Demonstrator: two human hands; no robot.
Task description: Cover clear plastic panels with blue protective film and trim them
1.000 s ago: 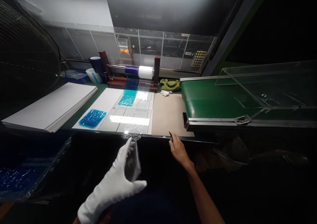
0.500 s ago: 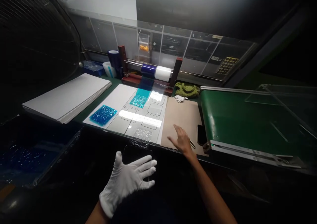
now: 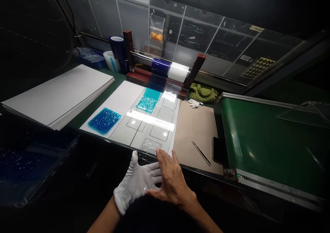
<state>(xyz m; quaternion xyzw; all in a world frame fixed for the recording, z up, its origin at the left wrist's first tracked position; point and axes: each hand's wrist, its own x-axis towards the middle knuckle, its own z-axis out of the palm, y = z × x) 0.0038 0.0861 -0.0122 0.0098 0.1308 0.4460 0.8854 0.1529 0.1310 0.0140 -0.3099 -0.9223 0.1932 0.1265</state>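
Observation:
My left hand (image 3: 139, 183), in a white glove, is raised in front of the bench edge, thumb up and fingers stretched out. A thin clear panel with rounded corners appears to rest between its thumb and fingers; its outline is barely visible against the dark. My bare right hand (image 3: 171, 178) overlaps the gloved fingertips, its thumb low across them and its fingers apart; contact with the panel cannot be made out. Beyond the hands, a clear textured pad (image 3: 151, 146) sits at the near edge of the outlined work sheet (image 3: 123, 136). Tweezers (image 3: 201, 153) lie on the brown board (image 3: 185, 136).
A blue textured pad (image 3: 104, 120) and a teal film strip (image 3: 148, 104) lie on the bench. Behind stands a roll holder (image 3: 144, 76). A paper stack (image 3: 59, 92) is left; a phone (image 3: 218, 150), white glove (image 3: 195, 103) and green conveyor belt (image 3: 260, 140) are right.
My right hand has moved left from over the brown board to my left hand, uncovering the tweezers. My left hand has shifted slightly right, and the view has swung a little.

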